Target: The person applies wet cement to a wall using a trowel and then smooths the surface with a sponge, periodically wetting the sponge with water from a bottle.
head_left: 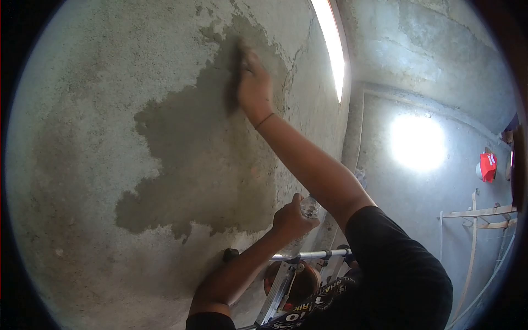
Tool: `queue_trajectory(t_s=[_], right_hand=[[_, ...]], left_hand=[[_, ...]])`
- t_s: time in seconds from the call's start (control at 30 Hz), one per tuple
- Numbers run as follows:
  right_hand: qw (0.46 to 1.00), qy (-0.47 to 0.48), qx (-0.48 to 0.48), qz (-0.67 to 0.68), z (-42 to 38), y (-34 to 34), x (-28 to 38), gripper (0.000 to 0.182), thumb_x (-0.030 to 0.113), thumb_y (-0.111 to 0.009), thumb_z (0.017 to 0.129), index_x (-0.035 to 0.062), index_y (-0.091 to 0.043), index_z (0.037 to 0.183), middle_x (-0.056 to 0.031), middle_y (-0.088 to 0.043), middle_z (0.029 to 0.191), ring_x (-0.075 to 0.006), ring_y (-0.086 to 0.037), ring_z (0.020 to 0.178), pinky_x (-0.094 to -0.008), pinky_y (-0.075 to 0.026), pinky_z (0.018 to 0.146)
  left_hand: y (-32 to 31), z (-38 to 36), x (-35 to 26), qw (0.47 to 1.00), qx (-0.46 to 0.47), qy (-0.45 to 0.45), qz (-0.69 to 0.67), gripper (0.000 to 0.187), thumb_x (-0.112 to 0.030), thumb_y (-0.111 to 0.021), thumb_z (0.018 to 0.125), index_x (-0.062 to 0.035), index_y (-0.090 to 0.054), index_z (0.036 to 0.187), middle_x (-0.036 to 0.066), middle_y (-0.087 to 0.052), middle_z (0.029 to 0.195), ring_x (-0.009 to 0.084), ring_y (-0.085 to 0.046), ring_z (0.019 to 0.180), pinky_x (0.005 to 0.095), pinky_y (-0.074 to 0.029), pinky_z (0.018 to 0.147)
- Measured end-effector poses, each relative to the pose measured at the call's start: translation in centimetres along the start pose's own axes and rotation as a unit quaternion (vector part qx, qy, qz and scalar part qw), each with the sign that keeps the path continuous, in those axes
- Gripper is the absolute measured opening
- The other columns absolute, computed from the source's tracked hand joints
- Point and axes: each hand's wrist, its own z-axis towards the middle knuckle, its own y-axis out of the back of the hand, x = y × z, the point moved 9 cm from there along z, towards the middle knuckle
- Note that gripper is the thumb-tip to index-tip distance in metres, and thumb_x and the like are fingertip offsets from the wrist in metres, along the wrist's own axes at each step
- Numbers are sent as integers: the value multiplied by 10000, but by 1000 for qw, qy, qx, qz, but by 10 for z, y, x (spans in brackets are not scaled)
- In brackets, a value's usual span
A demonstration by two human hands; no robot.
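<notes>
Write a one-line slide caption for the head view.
Right hand presses a dark tool against the wet grey patch on a wall, while the left hand holds a clear bottle.

My right hand presses a flat dark trowel on the damp grey plaster patch; my left hand, below it, grips a clear plastic bottle.
</notes>
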Motion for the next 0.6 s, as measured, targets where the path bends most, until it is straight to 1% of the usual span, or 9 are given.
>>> queue_trajectory(t_s=[0.07, 0.1, 0.13, 0.2, 0.27, 0.4, 0.5, 0.57, 0.6], right_hand=[[990, 80, 107, 56, -10, -19, 49, 384, 1, -447, 915, 32, -562, 1280, -228, -514, 1347, -268, -457, 1314, -302, -295, 1108], [990, 78, 104, 57, -15, -13, 49, 384, 1, -447, 915, 32, -562, 1280, -228, -514, 1347, -268, -457, 1314, -302, -295, 1108], [993, 31, 111, 41, -20, -6, 39, 363, 88, -487, 926, 33, -559, 1278, -181, -591, 1142, -265, -523, 1031, -351, -382, 914], [977, -185, 98, 35, -30, 19, 3, 349, 211, -533, 945, 10, -581, 1226, -102, -624, 839, -222, -560, 702, -374, -460, 701], [917, -356, -86, 159, -44, 48, -58, 316, 239, -530, 951, 2, -634, 1133, -58, -571, 776, -194, -540, 667, -353, -453, 667], [893, -381, -130, 199, -31, 43, -111, 280, 126, -480, 949, 23, -655, 1142, -4, -563, 783, -100, -468, 676, -297, -388, 588], [980, -181, -15, 82, 17, -2, -36, 358, 91, -466, 929, 59, -603, 1259, -27, -598, 873, -137, -507, 761, -284, -429, 737], [999, 29, 9, 43, 31, -35, 25, 344, 142, -512, 918, 34, -598, 1233, -111, -639, 920, -194, -569, 800, -310, -454, 770], [995, 81, 7, 53, 29, -36, 46, 338, 171, -533, 915, 13, -603, 1206, -147, -654, 938, -217, -595, 810, -323, -463, 766]], left_hand=[[-4, -2, 4, 1000, 12, 8, -7, 794, -376, -748, 667, 2, -409, 1278, 237, -643, 1059, 364, -637, 1004, 427, -481, 890], [-5, 1, 5, 1000, -1, -2, -5, 793, -376, -748, 666, 1, -409, 1277, 236, -644, 1053, 363, -639, 999, 428, -481, 889], [-4, 1, 6, 1000, -15, -12, -4, 793, -376, -748, 665, 0, -410, 1275, 235, -646, 1046, 362, -641, 993, 429, -482, 888], [2, -3, -2, 1000, 8, 4, -1, 801, -380, -748, 664, 0, -407, 1281, 234, -648, 1045, 360, -642, 993, 427, -482, 888], [7, -2, -3, 1000, 21, 20, 0, 809, -385, -749, 662, -1, -405, 1286, 232, -650, 1043, 357, -644, 992, 425, -483, 887], [-2, -4, 3, 999, 29, 27, 4, 868, -396, -760, 670, -5, -362, 1335, 256, -621, 1122, 377, -619, 1044, 425, -469, 918], [0, -1, 2, 1000, 20, 15, -1, 829, -389, -763, 667, -13, -389, 1304, 245, -626, 1108, 371, -620, 1042, 423, -470, 913], [-3, -1, 4, 1000, 25, 14, -8, 808, -384, -763, 665, -17, -403, 1288, 238, -630, 1099, 368, -621, 1039, 422, -471, 910], [-3, -1, 4, 1000, 8, 0, -4, 808, -389, -754, 663, -8, -407, 1286, 232, -639, 1080, 357, -636, 1013, 420, -481, 891]])
